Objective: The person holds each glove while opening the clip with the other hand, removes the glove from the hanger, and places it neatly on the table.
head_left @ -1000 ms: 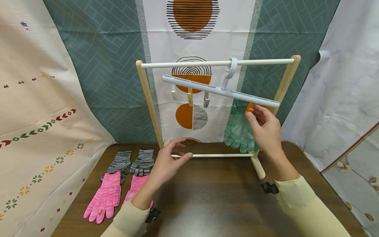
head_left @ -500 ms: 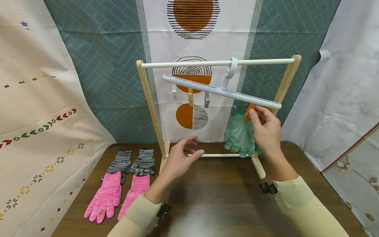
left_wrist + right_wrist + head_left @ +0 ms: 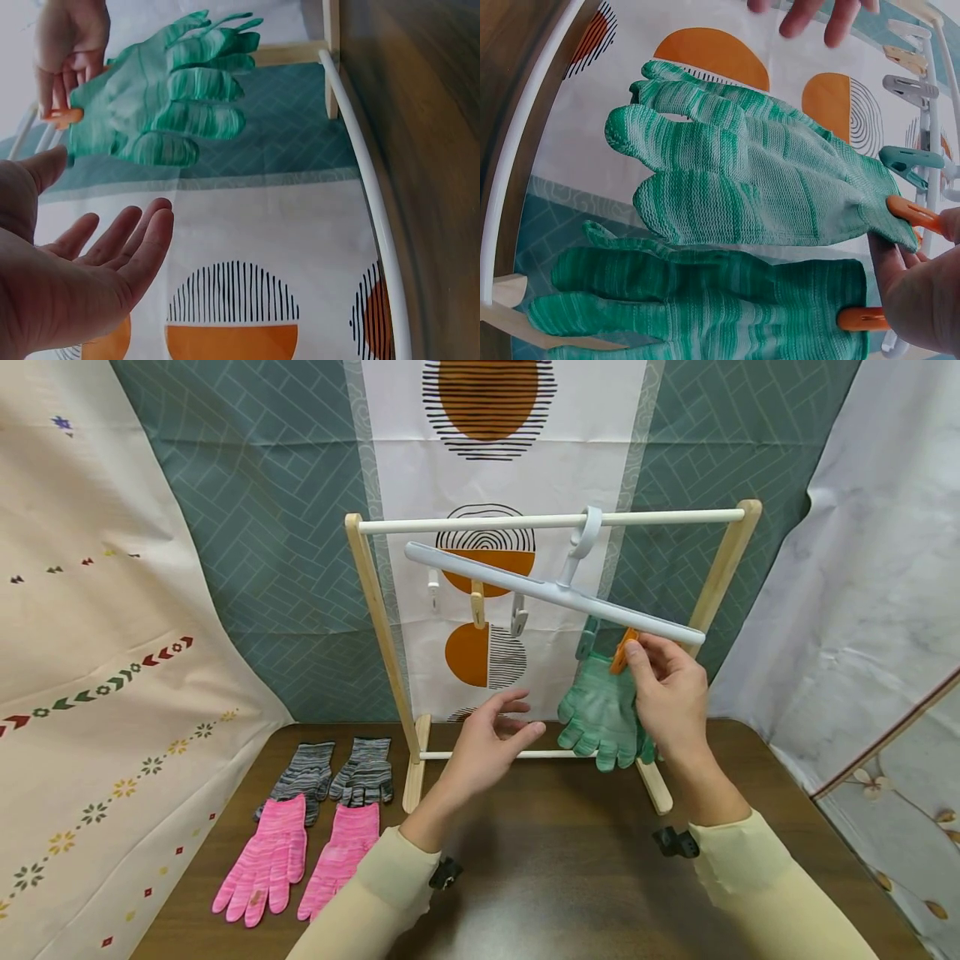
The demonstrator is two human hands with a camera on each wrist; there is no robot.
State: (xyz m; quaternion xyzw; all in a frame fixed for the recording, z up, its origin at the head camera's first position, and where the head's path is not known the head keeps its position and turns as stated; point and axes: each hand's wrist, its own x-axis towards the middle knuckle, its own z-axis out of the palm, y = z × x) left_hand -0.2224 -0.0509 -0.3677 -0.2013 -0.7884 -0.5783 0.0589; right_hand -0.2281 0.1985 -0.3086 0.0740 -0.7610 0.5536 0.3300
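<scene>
My right hand (image 3: 671, 689) pinches an orange clothespin (image 3: 624, 650) at the cuff of a green striped glove (image 3: 600, 710), beneath the low right end of a light grey hanger (image 3: 487, 578). A teal clothespin (image 3: 911, 159) sits by the other side of that cuff. In the right wrist view a second green glove (image 3: 727, 300) hangs alongside, with another orange clothespin (image 3: 862, 319) on its cuff. My left hand (image 3: 495, 739), fingers spread and holding nothing, is left of the gloves; in the left wrist view its palm (image 3: 71, 292) shows below the glove.
The hanger hooks over the white top bar of a wooden rack (image 3: 375, 635). White (image 3: 432, 589), beige (image 3: 477, 603) and grey clothespins (image 3: 518, 615) dangle from it. Pink gloves (image 3: 270, 856) and grey striped gloves (image 3: 362, 770) lie on the table at left.
My left hand has moved right and slightly up, toward the green gloves. The right hand, still pinching the orange clothespin, has shifted slightly; the front glove swung left and lower, and the hanger tilts more.
</scene>
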